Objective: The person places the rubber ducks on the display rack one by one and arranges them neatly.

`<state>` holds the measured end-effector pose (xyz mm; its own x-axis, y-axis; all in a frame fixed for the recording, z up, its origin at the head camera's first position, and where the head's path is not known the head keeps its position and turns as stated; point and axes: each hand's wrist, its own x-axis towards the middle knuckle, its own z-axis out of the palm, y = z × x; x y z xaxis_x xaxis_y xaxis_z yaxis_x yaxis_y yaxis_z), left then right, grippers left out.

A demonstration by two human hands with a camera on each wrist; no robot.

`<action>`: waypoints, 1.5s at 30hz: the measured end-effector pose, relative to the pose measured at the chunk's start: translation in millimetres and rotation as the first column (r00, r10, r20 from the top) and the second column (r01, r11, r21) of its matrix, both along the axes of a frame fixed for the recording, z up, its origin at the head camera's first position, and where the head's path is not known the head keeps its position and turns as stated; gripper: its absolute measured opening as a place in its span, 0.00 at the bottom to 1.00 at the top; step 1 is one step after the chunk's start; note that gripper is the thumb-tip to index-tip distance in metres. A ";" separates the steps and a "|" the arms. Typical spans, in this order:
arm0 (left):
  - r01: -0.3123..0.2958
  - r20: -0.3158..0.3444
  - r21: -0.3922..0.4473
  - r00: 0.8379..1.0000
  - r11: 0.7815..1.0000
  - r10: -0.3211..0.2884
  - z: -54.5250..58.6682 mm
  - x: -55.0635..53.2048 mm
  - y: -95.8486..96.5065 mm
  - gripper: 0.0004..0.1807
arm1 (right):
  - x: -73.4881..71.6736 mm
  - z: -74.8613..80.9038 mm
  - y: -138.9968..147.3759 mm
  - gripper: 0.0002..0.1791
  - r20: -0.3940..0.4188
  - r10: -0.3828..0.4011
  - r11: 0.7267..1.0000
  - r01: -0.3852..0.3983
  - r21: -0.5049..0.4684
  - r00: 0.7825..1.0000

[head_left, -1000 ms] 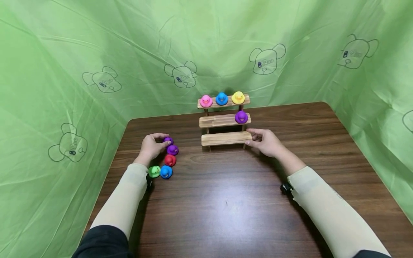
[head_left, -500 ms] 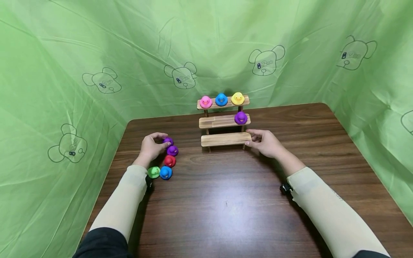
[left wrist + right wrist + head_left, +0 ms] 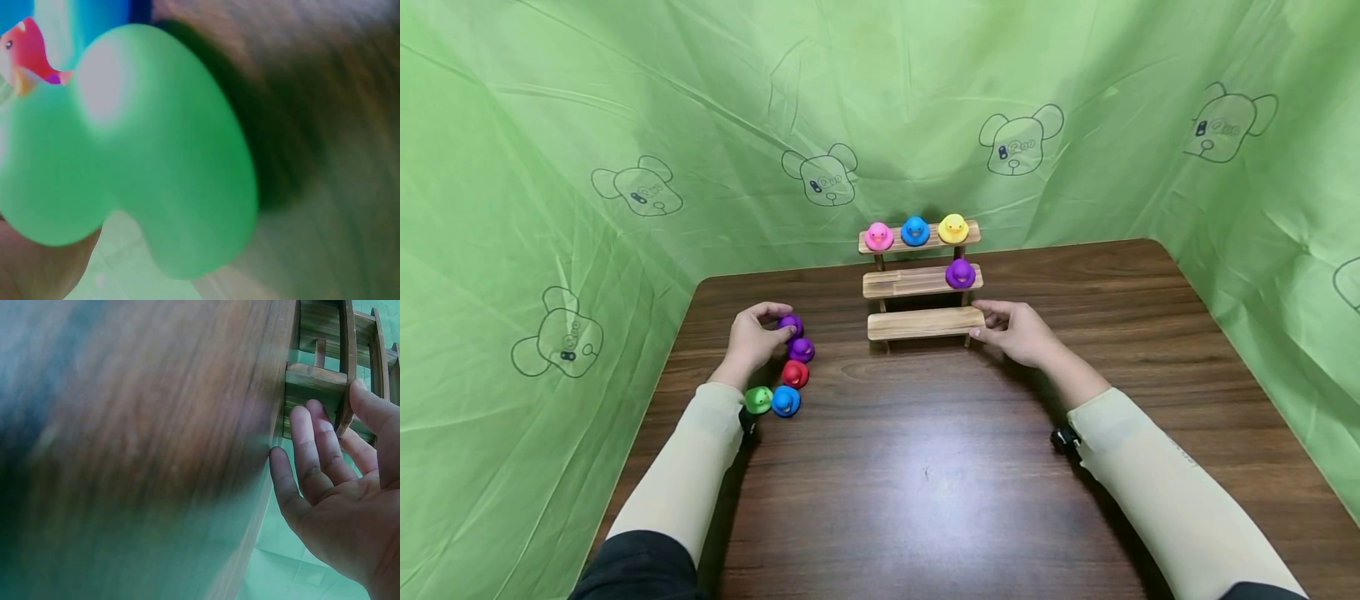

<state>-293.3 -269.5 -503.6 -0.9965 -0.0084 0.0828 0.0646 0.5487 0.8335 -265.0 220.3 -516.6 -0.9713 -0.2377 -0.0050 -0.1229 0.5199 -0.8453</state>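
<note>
On the left of the head view, my left hand (image 3: 751,340) pinches a purple rubber duck (image 3: 791,322) between thumb and fingers. Close by in a cluster sit a second purple duck (image 3: 801,349), a red duck (image 3: 795,373), a blue duck (image 3: 786,401) and a green duck (image 3: 759,400). That green duck looms large and blurred in the left wrist view, where the held duck does not show. My right hand (image 3: 1017,331) grips the right end of the lowest step of a three-tier wooden stand (image 3: 925,323); its thumb and a finger hold that end in the right wrist view.
Along the stand's top step are a pink duck (image 3: 878,236), a blue duck (image 3: 915,231) and a yellow duck (image 3: 953,227). Another purple duck (image 3: 960,273) occupies the middle step's right end. Green cloth (image 3: 910,100) hangs behind the brown wooden table (image 3: 880,475).
The left hand has lifted very slightly, and the pinched purple duck appears a little higher than half a second ago. My right hand and the stand have stayed in place.
</note>
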 end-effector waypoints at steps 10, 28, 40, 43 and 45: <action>0.035 -0.062 0.076 0.998 0.996 -0.030 15.3 2.9 16.6 0.17 | -0.5 0.9 0.4 0.32 -0.003 0.000 1.000 0.000 0.001 1.000; 0.122 -0.089 0.185 0.990 0.975 -0.107 53.1 14.9 76.6 0.17 | 0.0 0.8 0.5 0.33 0.000 -0.002 1.000 0.002 -0.008 1.000; 0.212 -0.179 0.154 0.966 0.965 -0.184 64.3 11.1 116.9 0.14 | 1.4 3.8 -0.1 0.33 -0.001 0.000 1.000 0.000 0.008 1.000; 0.223 -0.180 0.146 0.964 0.964 -0.196 64.4 9.3 126.6 0.14 | 1.2 2.5 0.0 0.33 -0.006 -0.001 1.000 0.001 0.014 1.000; 0.229 -0.179 0.143 0.963 0.963 -0.202 65.0 8.3 133.1 0.15 | 0.8 1.3 0.1 0.33 -0.021 0.003 1.000 -0.003 0.024 1.000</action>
